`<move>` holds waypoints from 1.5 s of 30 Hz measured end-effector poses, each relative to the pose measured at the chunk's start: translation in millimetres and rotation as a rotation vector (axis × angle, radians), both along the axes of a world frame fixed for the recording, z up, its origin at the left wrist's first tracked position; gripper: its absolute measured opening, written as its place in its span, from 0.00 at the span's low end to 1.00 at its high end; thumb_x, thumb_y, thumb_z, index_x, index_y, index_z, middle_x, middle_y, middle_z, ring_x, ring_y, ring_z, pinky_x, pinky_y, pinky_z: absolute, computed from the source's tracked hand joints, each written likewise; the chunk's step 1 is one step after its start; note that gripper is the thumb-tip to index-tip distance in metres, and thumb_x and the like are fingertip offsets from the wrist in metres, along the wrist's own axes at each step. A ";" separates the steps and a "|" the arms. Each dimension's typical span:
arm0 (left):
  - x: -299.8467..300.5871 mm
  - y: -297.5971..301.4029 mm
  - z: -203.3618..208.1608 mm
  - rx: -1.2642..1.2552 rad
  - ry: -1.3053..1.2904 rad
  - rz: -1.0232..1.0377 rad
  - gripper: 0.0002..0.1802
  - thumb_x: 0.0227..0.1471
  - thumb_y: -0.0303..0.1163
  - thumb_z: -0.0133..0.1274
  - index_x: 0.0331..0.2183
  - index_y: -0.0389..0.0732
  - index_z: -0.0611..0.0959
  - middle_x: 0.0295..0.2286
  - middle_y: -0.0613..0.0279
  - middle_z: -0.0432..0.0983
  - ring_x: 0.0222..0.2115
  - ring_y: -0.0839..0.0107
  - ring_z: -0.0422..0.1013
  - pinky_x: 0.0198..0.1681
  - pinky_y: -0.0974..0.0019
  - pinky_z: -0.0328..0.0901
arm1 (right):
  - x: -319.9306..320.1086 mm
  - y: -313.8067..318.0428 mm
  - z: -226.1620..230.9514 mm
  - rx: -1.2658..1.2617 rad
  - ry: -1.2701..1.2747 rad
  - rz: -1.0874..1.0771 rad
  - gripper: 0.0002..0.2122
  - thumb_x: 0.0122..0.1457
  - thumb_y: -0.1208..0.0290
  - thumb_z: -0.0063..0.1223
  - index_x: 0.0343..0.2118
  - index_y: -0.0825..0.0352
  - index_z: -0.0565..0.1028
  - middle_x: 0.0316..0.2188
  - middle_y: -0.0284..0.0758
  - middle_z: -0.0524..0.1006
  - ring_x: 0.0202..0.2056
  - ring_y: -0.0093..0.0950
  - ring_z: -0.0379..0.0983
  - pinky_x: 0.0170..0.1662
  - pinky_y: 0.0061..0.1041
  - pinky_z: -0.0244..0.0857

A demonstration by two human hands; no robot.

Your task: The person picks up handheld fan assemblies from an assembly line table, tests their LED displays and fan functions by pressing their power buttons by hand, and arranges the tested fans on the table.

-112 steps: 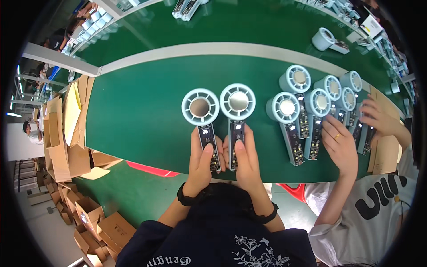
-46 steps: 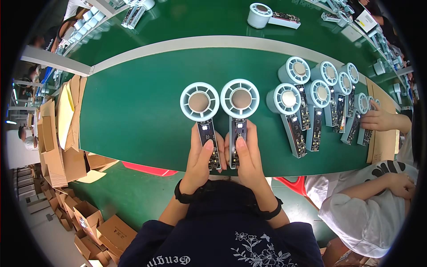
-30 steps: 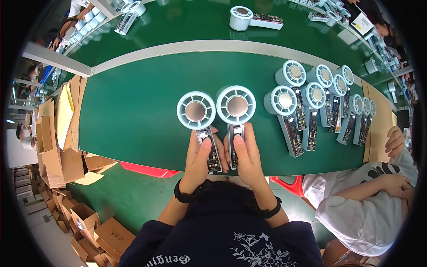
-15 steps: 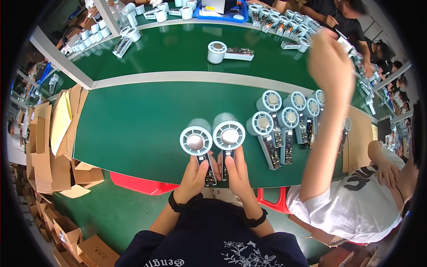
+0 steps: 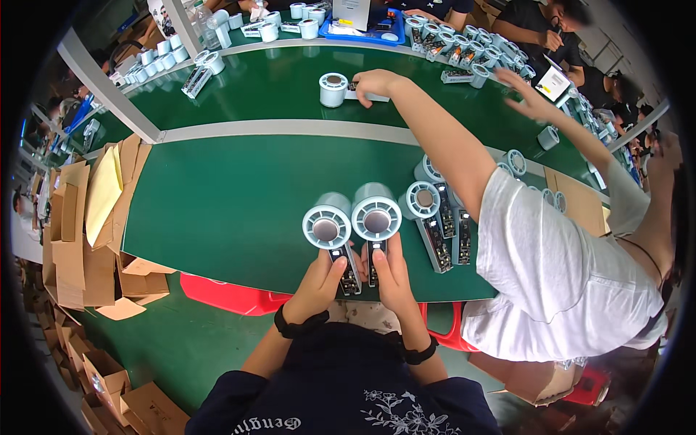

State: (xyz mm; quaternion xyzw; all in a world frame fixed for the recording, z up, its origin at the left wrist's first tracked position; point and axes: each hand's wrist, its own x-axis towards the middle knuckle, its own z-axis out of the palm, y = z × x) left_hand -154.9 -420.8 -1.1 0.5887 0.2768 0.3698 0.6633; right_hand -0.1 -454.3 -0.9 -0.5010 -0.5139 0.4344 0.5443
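My left hand [image 5: 312,291] is closed round the open handle of a pale blue handheld fan [image 5: 325,229], its thumb on the bare circuit board. A matching handheld fan [image 5: 376,219] is in my right hand [image 5: 395,283], also held by the handle, thumb near the top of its board. Both fan heads point up, side by side and nearly touching, over the near edge of the green table [image 5: 217,196]. To their right several more fans [image 5: 422,200] with exposed boards lie on the table, partly hidden by a co-worker's arm.
Beyond a pale rail [image 5: 290,128], a co-worker's hand [image 5: 373,85] touches a fan [image 5: 333,90] on a green surface; their other hand [image 5: 525,98] reaches farther right. Cardboard boxes [image 5: 90,239] stand at the left. Red stools [image 5: 232,293] sit under the table edge. A blue tray [image 5: 362,35] lies far back.
The co-worker on the right has leaned in across the table, one hand coming to the fan beyond the rail. My hands keep both fans, nearly still.
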 end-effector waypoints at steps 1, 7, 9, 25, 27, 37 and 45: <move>0.3 -0.4 0.7 0.004 -0.010 0.007 0.15 0.60 0.30 0.30 0.48 0.35 0.59 0.30 0.54 0.71 0.30 0.68 0.71 0.37 0.67 0.66 | -0.2 -0.4 1.3 -0.005 -0.004 0.005 0.15 0.64 0.68 0.35 0.50 0.70 0.58 0.29 0.35 0.68 0.31 0.21 0.64 0.37 0.22 0.60; -0.2 0.5 -1.0 0.016 -0.021 0.022 0.15 0.60 0.30 0.30 0.47 0.35 0.60 0.30 0.54 0.71 0.30 0.68 0.71 0.38 0.67 0.66 | -2.4 1.0 2.2 -0.020 0.049 0.009 0.15 0.64 0.68 0.35 0.50 0.70 0.58 0.29 0.35 0.68 0.31 0.21 0.64 0.38 0.22 0.60; -0.4 1.4 -1.8 0.018 -0.021 0.019 0.15 0.60 0.30 0.30 0.47 0.35 0.59 0.30 0.54 0.71 0.30 0.68 0.71 0.38 0.67 0.66 | -3.3 2.3 -1.8 -0.001 0.081 -0.003 0.15 0.65 0.68 0.35 0.50 0.70 0.58 0.29 0.35 0.68 0.32 0.22 0.64 0.38 0.22 0.60; 29.5 18.1 23.6 -0.309 0.323 0.000 0.17 0.60 0.39 0.43 0.32 0.31 0.70 0.20 0.57 0.74 0.15 0.73 0.71 0.17 0.73 0.64 | 40.9 8.7 29.1 -0.300 -0.129 0.046 0.23 0.61 0.68 0.46 0.55 0.73 0.56 0.35 0.40 0.72 0.30 0.25 0.71 0.33 0.22 0.66; 31.2 17.1 25.7 -0.243 0.437 0.002 0.18 0.59 0.38 0.44 0.28 0.31 0.71 0.19 0.57 0.74 0.13 0.74 0.70 0.16 0.74 0.63 | 41.0 1.1 32.4 -0.166 -0.340 -0.030 0.23 0.60 0.68 0.46 0.55 0.73 0.57 0.37 0.42 0.72 0.32 0.28 0.72 0.35 0.24 0.66; 20.6 9.1 12.0 -0.024 0.333 -0.057 0.10 0.58 0.31 0.45 0.32 0.33 0.75 0.22 0.61 0.74 0.16 0.78 0.69 0.19 0.77 0.63 | 96.6 -27.4 100.5 -0.063 -0.748 0.106 0.18 0.58 0.67 0.48 0.50 0.68 0.68 0.38 0.42 0.75 0.38 0.35 0.74 0.41 0.29 0.66; 10.4 8.7 7.4 0.041 0.282 -0.117 0.09 0.58 0.28 0.43 0.35 0.34 0.76 0.26 0.61 0.74 0.22 0.80 0.68 0.24 0.77 0.64 | 172.9 22.0 119.8 -0.168 -0.878 -0.079 0.15 0.59 0.63 0.46 0.47 0.65 0.71 0.36 0.40 0.76 0.35 0.33 0.74 0.40 0.28 0.66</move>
